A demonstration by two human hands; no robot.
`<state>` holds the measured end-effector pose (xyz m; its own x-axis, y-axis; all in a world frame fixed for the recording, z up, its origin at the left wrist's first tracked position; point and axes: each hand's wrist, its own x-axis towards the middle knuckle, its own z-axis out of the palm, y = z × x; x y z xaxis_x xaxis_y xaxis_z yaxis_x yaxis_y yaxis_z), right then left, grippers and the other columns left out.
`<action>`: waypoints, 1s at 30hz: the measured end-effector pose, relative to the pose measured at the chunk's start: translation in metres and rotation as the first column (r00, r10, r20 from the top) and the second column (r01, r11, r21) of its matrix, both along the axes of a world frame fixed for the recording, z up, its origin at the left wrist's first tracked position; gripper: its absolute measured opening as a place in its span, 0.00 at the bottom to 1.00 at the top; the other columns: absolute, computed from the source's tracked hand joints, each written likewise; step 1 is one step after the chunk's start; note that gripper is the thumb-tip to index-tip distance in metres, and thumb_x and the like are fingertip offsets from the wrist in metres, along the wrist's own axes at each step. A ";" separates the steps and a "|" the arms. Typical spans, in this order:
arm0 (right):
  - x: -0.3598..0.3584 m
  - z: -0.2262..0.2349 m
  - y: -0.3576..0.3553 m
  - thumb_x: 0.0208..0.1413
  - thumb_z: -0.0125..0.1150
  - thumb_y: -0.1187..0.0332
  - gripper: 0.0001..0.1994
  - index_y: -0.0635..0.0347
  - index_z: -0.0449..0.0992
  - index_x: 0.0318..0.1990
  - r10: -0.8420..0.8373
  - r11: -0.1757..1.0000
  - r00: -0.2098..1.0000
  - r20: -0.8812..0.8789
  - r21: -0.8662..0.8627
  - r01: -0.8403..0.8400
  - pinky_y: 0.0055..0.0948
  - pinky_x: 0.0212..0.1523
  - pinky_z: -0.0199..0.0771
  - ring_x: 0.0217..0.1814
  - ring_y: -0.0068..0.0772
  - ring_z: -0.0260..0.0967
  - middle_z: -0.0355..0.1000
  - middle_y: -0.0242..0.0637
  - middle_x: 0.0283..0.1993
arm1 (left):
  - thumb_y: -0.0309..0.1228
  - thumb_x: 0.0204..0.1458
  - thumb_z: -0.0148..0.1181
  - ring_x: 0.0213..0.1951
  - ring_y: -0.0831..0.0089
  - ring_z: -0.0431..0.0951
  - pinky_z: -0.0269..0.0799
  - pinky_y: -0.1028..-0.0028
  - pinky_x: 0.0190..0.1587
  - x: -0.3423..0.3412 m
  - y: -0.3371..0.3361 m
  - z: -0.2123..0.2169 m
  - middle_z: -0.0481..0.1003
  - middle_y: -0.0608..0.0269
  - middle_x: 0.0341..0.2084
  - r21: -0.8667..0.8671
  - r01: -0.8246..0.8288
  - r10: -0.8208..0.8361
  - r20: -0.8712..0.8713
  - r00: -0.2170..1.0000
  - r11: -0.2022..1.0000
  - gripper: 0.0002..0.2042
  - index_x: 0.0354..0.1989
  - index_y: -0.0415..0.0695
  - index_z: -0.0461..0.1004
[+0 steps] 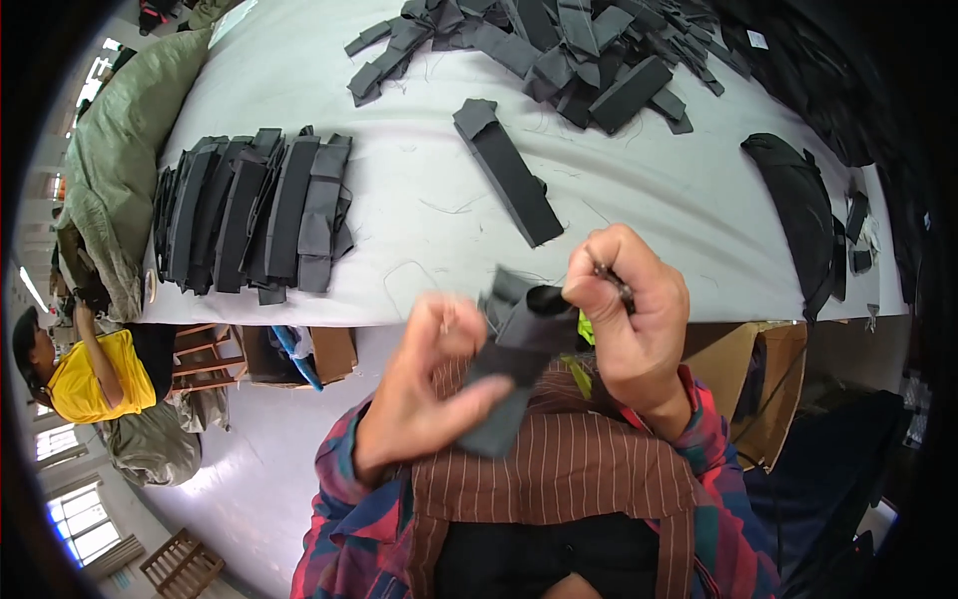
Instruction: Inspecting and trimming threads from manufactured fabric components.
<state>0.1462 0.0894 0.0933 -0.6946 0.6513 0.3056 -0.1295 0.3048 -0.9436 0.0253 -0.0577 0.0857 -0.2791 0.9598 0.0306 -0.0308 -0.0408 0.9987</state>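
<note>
In front of my apron, my left hand [424, 384] grips a folded dark grey fabric strip [496, 424], its thumb lying across the cloth. Motion smears both the fingers and the strip. My right hand [639, 319] is closed around a small dark metal tool [614, 282], mostly hidden by the fingers, so I cannot make out its kind. That hand is close to the strip's upper end. Beyond my hands, a single dark fabric strip [514, 180] lies slantwise on the white-covered table [399, 200].
Stacked dark strips [249, 215] lie at the table's left, with a loose strip heap [559, 50] at the far side. A curved black fabric piece [793, 215] rests on the right. Below are cardboard boxes [773, 389]. A person in yellow [100, 374] is at far left.
</note>
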 end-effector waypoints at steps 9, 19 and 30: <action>0.010 -0.022 -0.013 0.54 0.59 0.75 0.06 0.65 0.69 0.28 -0.056 0.987 0.998 0.021 -0.153 0.059 0.18 0.23 0.58 0.22 0.15 0.57 0.62 0.30 0.18 | 0.23 0.55 0.56 0.30 0.87 0.70 0.65 0.85 0.33 0.006 0.014 -0.031 0.75 0.70 0.27 -0.156 -0.256 0.282 0.179 0.942 0.954 0.05 0.37 0.35 0.74; 0.012 -0.034 -0.016 0.40 0.57 0.84 0.08 0.63 0.72 0.30 0.152 0.988 0.982 0.111 -0.010 -0.152 0.25 0.26 0.66 0.25 0.31 0.69 0.70 0.39 0.24 | 0.24 0.56 0.54 0.30 0.84 0.74 0.70 0.84 0.33 0.001 0.014 -0.031 0.77 0.63 0.30 -0.109 -0.222 0.246 0.337 0.909 0.969 0.07 0.39 0.32 0.73; 0.009 -0.031 -0.013 0.46 0.60 0.79 0.04 0.65 0.73 0.30 0.164 0.976 0.976 0.143 -0.168 -0.139 0.21 0.27 0.64 0.24 0.20 0.64 0.70 0.35 0.23 | 0.23 0.56 0.51 0.33 0.82 0.74 0.70 0.82 0.38 -0.003 0.018 -0.025 0.77 0.62 0.32 -0.174 -0.196 0.255 0.456 0.853 0.965 0.09 0.41 0.32 0.74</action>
<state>0.1557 0.0760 0.0624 -0.8198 0.5658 0.0889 -0.0107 0.1401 -0.9901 0.0224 -0.0396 0.0606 -0.4405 0.8570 -0.2673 -0.5022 0.0115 0.8647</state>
